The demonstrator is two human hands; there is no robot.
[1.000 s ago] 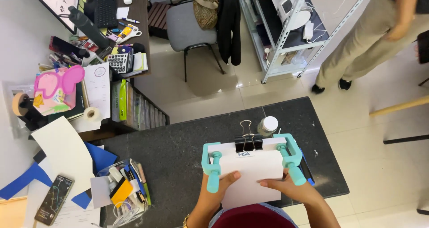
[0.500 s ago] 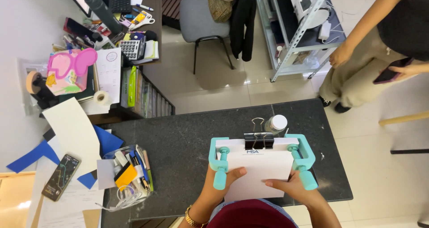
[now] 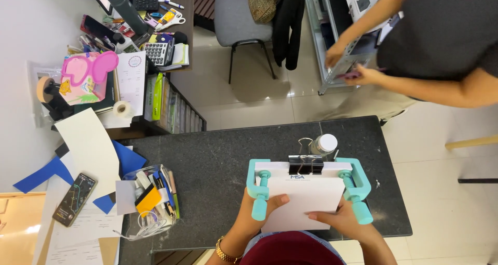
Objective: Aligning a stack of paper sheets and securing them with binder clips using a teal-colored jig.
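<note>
A white paper pad (image 3: 303, 202) lies on the dark stone table (image 3: 207, 161), held at its top edge by a black binder clip (image 3: 305, 164) and by two teal screw clamps, one on the left (image 3: 258, 184) and one on the right (image 3: 357, 187). My left hand (image 3: 259, 213) grips the pad's lower left side beside the left clamp handle, thumb on the paper. My right hand (image 3: 340, 221) holds the pad's lower right corner, fingers on top. A small white-capped bottle (image 3: 324, 143) stands just behind the clip.
A clear tub of pens and craft tools (image 3: 153, 195) sits left of the pad. A phone (image 3: 75, 199), blue and white sheets and a cluttered desk (image 3: 129, 42) lie at the left. Another person (image 3: 441, 47) stands beyond the table's far right corner, near a grey chair (image 3: 244, 21).
The other person has come closer to the table's far right corner. My view has shifted, and my hands and the clamped pad sit slightly further right on the table.
</note>
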